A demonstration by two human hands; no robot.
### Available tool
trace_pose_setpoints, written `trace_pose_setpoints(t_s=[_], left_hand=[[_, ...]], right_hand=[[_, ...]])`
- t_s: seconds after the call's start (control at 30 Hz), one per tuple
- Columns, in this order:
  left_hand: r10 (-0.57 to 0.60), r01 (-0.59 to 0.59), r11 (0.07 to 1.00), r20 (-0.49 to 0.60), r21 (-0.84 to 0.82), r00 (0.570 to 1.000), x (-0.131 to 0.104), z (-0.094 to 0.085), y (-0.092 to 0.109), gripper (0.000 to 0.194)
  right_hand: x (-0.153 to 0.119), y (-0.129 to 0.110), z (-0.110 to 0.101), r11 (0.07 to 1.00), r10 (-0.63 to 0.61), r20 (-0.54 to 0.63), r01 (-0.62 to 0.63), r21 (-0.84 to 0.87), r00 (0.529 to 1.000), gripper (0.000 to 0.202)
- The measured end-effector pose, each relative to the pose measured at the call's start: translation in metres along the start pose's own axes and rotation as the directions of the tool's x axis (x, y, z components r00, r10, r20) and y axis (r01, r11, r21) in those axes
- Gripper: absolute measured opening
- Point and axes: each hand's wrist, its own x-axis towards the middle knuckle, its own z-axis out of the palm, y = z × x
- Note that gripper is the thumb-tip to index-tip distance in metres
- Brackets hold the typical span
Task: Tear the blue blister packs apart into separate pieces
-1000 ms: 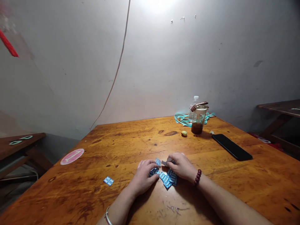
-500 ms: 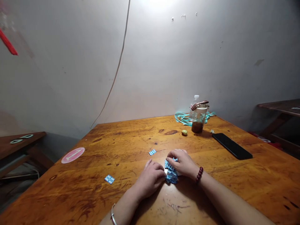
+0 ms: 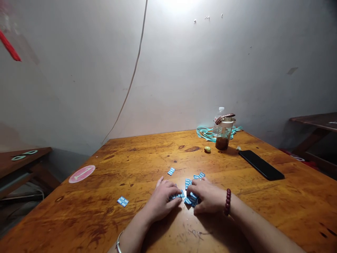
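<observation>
Small blue-and-white cards, several of them, lie in a loose heap on the wooden table, between and under my two hands. My left hand curls its fingers and thumb round a few cards on the heap's left side. Over the right side bends my right hand, thumb and fingers closed about more cards; some cards stick out beyond its knuckles. Two small groups of the same cards lie apart: one behind my left hand, another to its left. My palms hide part of the heap.
On the wooden table a black phone lies at the right. A cup with dark liquid, a clear bottle, teal straps and a small yellowish object are at the back. A round pink sign lies left.
The heap has been spread wider, with cards now on both sides. My left hand has shifted slightly left with some cards; my right hand has moved slightly right and nearer to me.
</observation>
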Motion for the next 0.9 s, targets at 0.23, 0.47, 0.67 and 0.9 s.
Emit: trace_pose_setpoints(t_s=[0.23, 0.47, 0.67, 0.9], left_hand=[[-0.058, 0.050, 0.994, -0.078, -0.100, 0.995, 0.004, 0.001, -0.004, 0.026], [-0.055, 0.044, 0.995, -0.121, -0.090, 0.991, 0.004, 0.005, -0.008, 0.022], [-0.047, 0.035, 0.996, -0.142, -0.084, 0.989, 0.005, 0.004, -0.015, 0.022], [-0.119, 0.121, 0.993, -0.227, -0.004, 0.967, 0.010, 0.011, -0.039, 0.027]], right_hand=[[0.010, 0.001, 0.003, 0.999, 0.030, -0.161, -0.033, -0.015, 0.986, 0.015], [0.012, 0.001, -0.003, 0.974, 0.120, -0.291, -0.056, 0.218, 0.949, 0.013], [0.010, 0.000, -0.006, 0.945, 0.040, -0.211, 0.032, 0.325, 0.977, 0.019], [0.011, 0.012, -0.010, 0.977, 0.190, -0.362, -0.138, 0.163, 0.913, 0.029]])
